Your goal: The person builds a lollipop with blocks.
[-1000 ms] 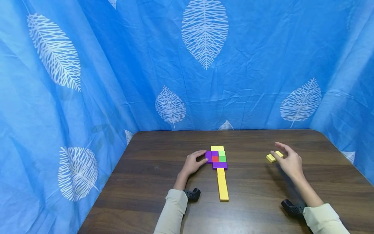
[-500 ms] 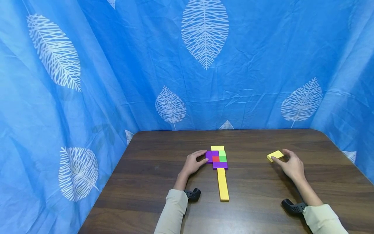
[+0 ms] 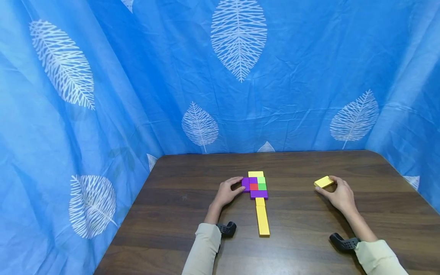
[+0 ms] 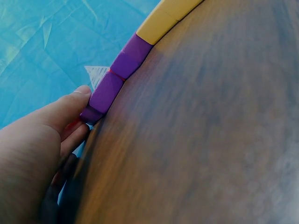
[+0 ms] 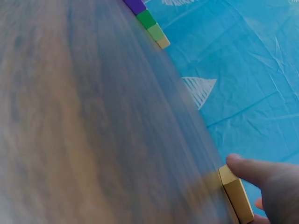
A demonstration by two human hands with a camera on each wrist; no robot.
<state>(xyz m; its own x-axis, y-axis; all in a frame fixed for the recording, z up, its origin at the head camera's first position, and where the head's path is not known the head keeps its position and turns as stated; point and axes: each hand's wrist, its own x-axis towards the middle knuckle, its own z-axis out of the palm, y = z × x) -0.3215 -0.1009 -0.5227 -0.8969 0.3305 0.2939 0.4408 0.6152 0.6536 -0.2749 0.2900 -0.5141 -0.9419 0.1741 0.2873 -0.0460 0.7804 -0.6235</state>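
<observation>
My left hand (image 3: 225, 193) pinches a purple block (image 3: 245, 184) between thumb and fingers, at the left side of a flat group of blocks on the table. In that group lie a small purple block (image 3: 253, 180), a red block (image 3: 253, 186), green blocks (image 3: 261, 186) and a long purple block (image 3: 259, 194). My right hand (image 3: 342, 196) holds a yellow block (image 3: 324, 182) well to the right, thumb at its near side and a finger at its far side. The right wrist view shows the thumb against that yellow block (image 5: 239, 198); the other fingers are mostly hidden.
A pale yellow block (image 3: 256, 174) tops the group. Below it, a short yellow block (image 3: 260, 201) and a long yellow block (image 3: 262, 221) run toward the near edge of the wooden table (image 3: 165, 214). Blue leaf-patterned cloth (image 3: 292, 76) hangs behind.
My right hand has come down from above the yellow block, and its thumb and finger have closed on it. The left hand has stayed at the purple block.
</observation>
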